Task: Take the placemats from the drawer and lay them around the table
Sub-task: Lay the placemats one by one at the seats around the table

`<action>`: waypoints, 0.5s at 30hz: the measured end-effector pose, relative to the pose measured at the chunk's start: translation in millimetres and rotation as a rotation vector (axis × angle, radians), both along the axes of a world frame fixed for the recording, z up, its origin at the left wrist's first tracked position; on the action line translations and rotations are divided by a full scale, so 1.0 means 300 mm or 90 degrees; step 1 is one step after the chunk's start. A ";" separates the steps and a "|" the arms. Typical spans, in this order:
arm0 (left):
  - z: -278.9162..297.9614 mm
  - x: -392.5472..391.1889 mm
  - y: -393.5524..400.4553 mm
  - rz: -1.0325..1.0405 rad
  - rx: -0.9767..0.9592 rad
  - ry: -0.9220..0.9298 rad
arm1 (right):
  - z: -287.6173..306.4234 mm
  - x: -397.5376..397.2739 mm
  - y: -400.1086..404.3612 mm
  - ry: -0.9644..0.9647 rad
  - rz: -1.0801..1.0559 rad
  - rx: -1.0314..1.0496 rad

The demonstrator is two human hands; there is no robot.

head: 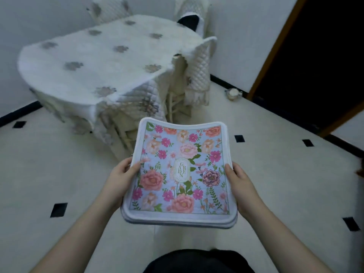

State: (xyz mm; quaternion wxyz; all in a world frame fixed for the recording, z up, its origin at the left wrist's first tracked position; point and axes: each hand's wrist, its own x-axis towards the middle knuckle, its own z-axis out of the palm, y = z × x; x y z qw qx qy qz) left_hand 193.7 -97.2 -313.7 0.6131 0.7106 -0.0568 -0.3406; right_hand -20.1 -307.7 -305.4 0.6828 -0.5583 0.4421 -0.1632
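I hold a stack of placemats (pixel 181 170) flat in front of me, above the floor. The top one has a pale blue field with pink and peach flowers, a white border and a small "GARDEN" label. My left hand (pixel 122 178) grips the stack's left edge, thumb on top. My right hand (pixel 239 182) grips the right edge the same way. The table (pixel 94 62) stands ahead and to the left, covered with a white quilted cloth with faint flower motifs. The drawer is not in view.
Chairs with quilted white covers stand round the table, one at its right side (pixel 201 67), two at the far end. A small pale object (pixel 233 93) lies on the floor by a dark doorway (pixel 315 62). The floor is white tile with black insets.
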 end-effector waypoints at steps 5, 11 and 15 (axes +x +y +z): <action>0.002 0.057 0.192 0.161 -0.013 0.022 | 0.013 0.249 0.038 -0.002 0.143 -0.001; -0.018 0.108 0.338 0.294 0.004 0.009 | -0.007 0.493 0.073 -0.026 0.295 0.036; -0.004 0.142 0.321 0.366 0.009 0.007 | -0.019 0.630 0.023 -0.035 0.369 0.049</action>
